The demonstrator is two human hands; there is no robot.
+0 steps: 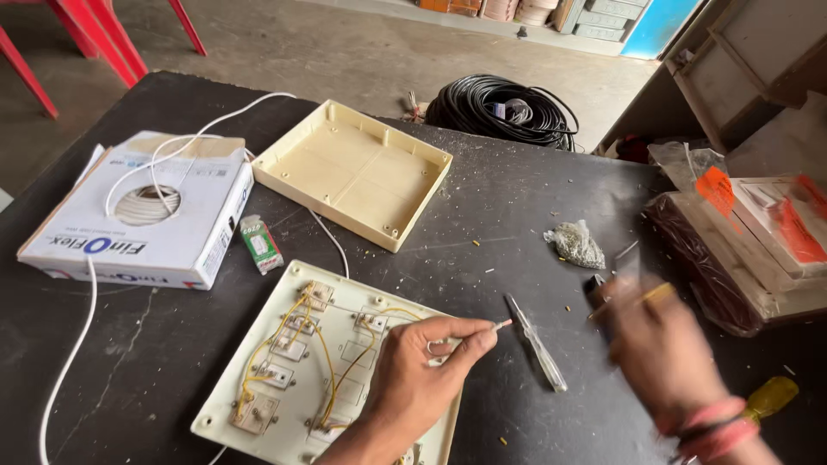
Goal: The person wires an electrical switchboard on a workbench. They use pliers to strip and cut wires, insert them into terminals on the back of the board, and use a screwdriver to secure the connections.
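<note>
Above the switch plate [284,413], left hand [413,383] pinches a white wire [501,325].

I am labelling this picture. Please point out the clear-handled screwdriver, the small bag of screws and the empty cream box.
clear-handled screwdriver [536,344]: head view, middle of its shaft and handle.
small bag of screws [576,244]: head view, middle of the bag.
empty cream box [353,172]: head view, its inner floor.

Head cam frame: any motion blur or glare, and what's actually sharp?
Head view: the right hand and the dark tool in it are smeared by motion blur, so its grip is unreadable; the left hand, pinching a white wire end, is sharp, as are the switch plate and clear-handled screwdriver; light is soft and even, no harsh glare on the black table.
</note>
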